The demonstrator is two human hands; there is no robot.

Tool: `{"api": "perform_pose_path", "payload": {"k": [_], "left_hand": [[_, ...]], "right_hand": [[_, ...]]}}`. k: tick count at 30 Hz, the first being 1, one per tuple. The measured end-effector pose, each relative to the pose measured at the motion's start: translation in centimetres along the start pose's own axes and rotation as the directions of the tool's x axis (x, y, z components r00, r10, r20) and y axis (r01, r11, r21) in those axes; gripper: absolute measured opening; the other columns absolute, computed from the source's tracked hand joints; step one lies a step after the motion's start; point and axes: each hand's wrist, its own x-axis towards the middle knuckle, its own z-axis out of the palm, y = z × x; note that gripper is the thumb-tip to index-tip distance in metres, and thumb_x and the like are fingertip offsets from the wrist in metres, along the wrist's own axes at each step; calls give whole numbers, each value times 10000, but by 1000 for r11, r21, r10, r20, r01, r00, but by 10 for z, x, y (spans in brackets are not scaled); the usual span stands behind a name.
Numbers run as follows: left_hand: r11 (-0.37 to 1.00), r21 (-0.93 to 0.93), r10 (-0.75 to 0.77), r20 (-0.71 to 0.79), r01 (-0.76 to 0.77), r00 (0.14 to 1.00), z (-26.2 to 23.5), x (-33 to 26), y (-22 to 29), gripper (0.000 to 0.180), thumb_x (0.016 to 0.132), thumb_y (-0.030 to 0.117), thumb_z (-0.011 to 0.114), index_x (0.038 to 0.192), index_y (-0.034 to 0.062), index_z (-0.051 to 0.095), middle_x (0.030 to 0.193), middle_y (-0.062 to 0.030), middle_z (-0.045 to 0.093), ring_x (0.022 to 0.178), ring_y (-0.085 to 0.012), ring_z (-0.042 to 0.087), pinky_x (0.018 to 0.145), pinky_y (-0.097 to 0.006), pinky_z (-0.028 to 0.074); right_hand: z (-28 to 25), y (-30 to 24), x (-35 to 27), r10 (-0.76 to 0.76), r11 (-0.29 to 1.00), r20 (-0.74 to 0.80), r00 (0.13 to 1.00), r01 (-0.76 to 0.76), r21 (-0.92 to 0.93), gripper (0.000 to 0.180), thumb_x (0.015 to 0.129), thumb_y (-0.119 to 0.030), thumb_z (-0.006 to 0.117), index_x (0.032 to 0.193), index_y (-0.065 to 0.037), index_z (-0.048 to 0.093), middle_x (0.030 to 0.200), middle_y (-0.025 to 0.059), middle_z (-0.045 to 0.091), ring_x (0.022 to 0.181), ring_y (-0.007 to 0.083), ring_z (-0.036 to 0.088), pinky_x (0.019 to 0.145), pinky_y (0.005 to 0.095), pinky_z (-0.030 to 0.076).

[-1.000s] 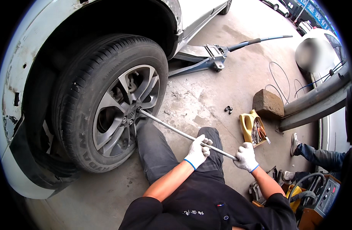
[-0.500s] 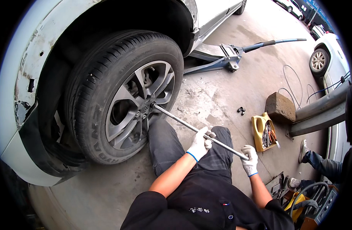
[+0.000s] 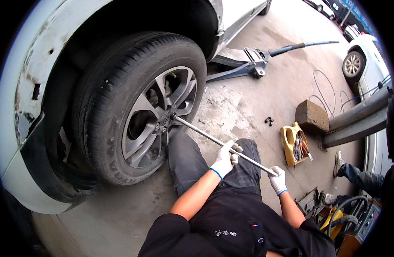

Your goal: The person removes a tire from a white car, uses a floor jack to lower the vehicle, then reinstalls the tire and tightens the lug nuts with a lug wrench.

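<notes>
A long metal lug wrench (image 3: pixel 205 136) runs from the hub area of the car wheel (image 3: pixel 152 115) toward me, slanting down to the right. Its far end sits on a lug position near the middle of the grey spoked rim. My left hand (image 3: pixel 225 156), in a white knit glove with a blue cuff, is closed around the bar past its middle. At the near end, my right hand (image 3: pixel 278 179), gloved the same way, grips the bar's tip. The tyre stands in the wheel arch of a white car (image 3: pixel 32 85) with scraped, bare-looking paint.
A blue floor jack (image 3: pixel 248 64) reaches under the car. Several dark lug nuts (image 3: pixel 269 121) lie on the floor. To the right are a cut yellow jug with tools (image 3: pixel 288 143), a brown block (image 3: pixel 312 115), a metal post (image 3: pixel 355 124), a person's leg (image 3: pixel 362 180) and a machine (image 3: pixel 368 222).
Both hands keep their hold on the wrench. The right hand and the bar's near end have shifted slightly up and left; the view has moved a little.
</notes>
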Motion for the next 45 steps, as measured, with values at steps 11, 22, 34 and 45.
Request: {"api": "perform_pose_path", "payload": {"k": [11, 22, 34, 45], "left_hand": [[996, 13, -87, 65, 87, 994, -8, -52, -44, 228, 983, 303, 572, 896, 93, 594, 845, -113, 666, 465, -123, 512, 399, -265, 347], [995, 44, 84, 24, -85, 996, -1, -100, -25, 210, 982, 262, 574, 867, 91, 615, 821, -141, 677, 454, -131, 504, 399, -266, 356], [997, 51, 71, -134, -65, 988, 17, -115, -17, 224, 995, 309, 539, 876, 125, 588, 773, -111, 634, 388, -124, 398, 375, -271, 289], [909, 131, 417, -228, -396, 880, 52, -116, -74, 222, 979, 252, 557, 1071, 52, 582, 865, -126, 658, 489, -89, 453, 414, -227, 337]], "right_hand": [[-58, -29, -53, -171, 980, -20, 985, 168, -105, 148, 767, 21, 675, 680, -36, 569, 735, 128, 632, 759, 292, 659, 692, 370, 526], [-51, -74, -49, -342, 938, 47, 938, 344, -36, 149, 707, 14, 684, 673, -54, 556, 742, 105, 620, 797, 322, 644, 739, 401, 527], [-87, -101, -32, -478, 857, 150, 865, 497, -139, 255, 594, -141, 796, 584, -84, 549, 647, 86, 525, 688, 296, 549, 625, 413, 463], [-103, -97, -7, -525, 842, 284, 802, 538, 36, 272, 616, -69, 764, 618, -75, 492, 705, 115, 512, 726, 339, 518, 648, 440, 439]]}}
